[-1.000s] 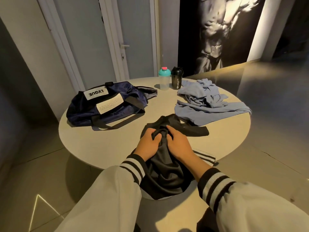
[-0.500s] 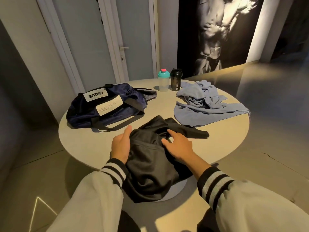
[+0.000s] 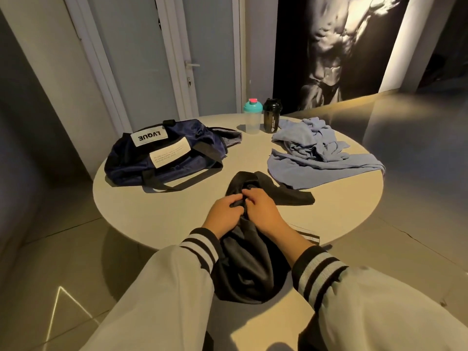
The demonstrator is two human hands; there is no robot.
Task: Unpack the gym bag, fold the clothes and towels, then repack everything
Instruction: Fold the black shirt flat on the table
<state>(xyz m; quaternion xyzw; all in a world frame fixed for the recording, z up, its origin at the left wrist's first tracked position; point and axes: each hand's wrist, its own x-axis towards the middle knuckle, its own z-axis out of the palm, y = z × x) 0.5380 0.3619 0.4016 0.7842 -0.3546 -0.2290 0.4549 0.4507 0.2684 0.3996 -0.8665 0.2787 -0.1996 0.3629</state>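
both hands [image 3: 247, 212] came together, bunching the black garment [image 3: 249, 264].

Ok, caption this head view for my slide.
Left hand and right hand hold a black garment on a table by a gym bag, blue towels, clear bottle and black bottle.

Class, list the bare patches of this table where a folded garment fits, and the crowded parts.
Bare: front-left, between gym bag and left hand; front-right, between blue cloths and black garment; centre, between bag and cloths. Crowded: far edge, by shakers.
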